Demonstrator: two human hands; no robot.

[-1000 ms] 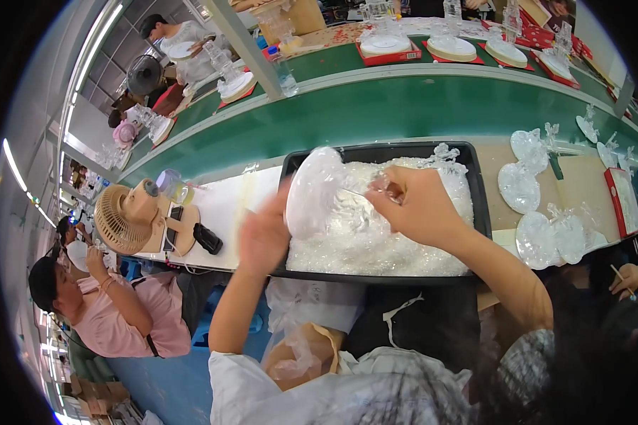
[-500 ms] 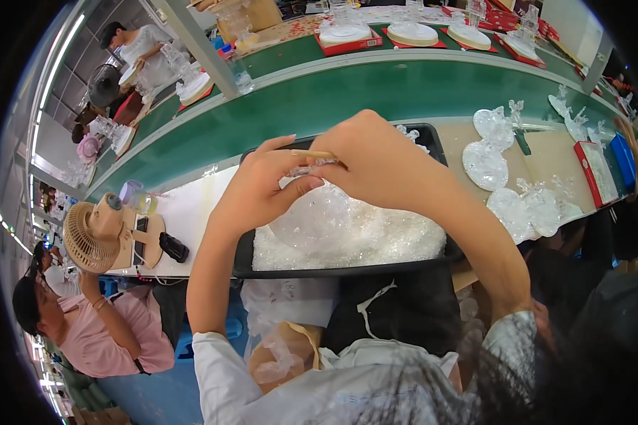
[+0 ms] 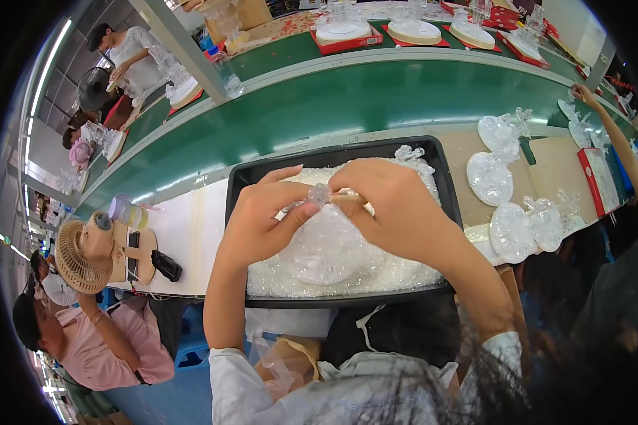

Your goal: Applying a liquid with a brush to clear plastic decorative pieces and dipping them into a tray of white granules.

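My left hand (image 3: 266, 219) pinches a small clear, glassy-looking ornament (image 3: 320, 193) between thumb and fingers. Just below it is a round translucent disc (image 3: 325, 248) coated with sparkly grains; whether the two are one piece, I cannot tell. Held in my right hand (image 3: 393, 202), a thin tan stick (image 3: 347, 199) has its end against the ornament. Both hands are above a black tray (image 3: 347, 301) of loose white, glittering granules (image 3: 411, 273). More clear pieces (image 3: 412, 157) rest at the tray's far right corner.
Several grain-coated discs with clear figures (image 3: 490, 178) lie on the board at right, beside a red-edged box (image 3: 597, 180). Left of the tray are a beige fan (image 3: 85, 256), a black object (image 3: 166, 266) and a jar (image 3: 126, 211). A co-worker's arm (image 3: 613, 134) reaches in at right.
My right hand has come down and turned, so the stick and ornament show more plainly. The tray sits lower in view. A co-worker's arm at right now extends toward the far discs.
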